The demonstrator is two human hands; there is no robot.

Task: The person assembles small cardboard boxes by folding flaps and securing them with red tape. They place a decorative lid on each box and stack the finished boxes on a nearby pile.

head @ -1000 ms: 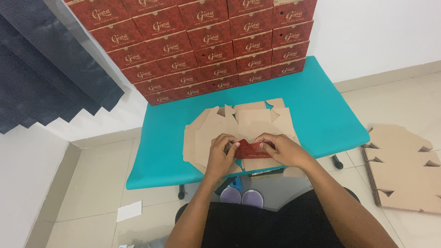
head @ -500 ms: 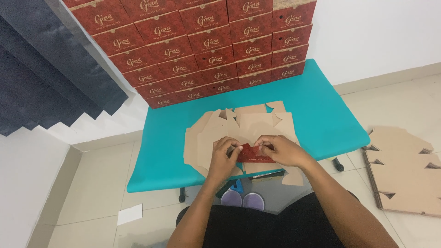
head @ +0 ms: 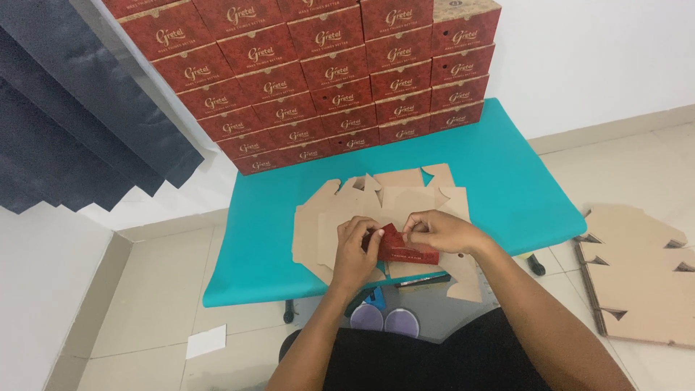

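A flat cardboard box blank (head: 384,217) lies on the turquoise table (head: 507,174), near the front edge. It is brown on the side facing up. One flap of it is folded up and shows its dark red side (head: 398,245). That red flap is long from left to right, and it sits at the near side of the blank, close to the person.

The left hand (head: 355,250) pinches the left end of the red flap. The right hand (head: 438,232) pinches it from the right side, with the fingers curled over its top edge. Both hands are closed on the flap.

Part of the blank hangs a little over the front edge of the table (head: 463,279). There is bare table to the left of the blank, to the right, and behind it.

At the back of the table stands a wall of stacked red boxes (head: 318,80), many rows high. It closes off the far side.

On the floor to the right lies a pile of more flat cardboard blanks (head: 637,275). A small white piece of paper (head: 205,342) lies on the floor to the left. A dark curtain (head: 79,123) hangs at the left.
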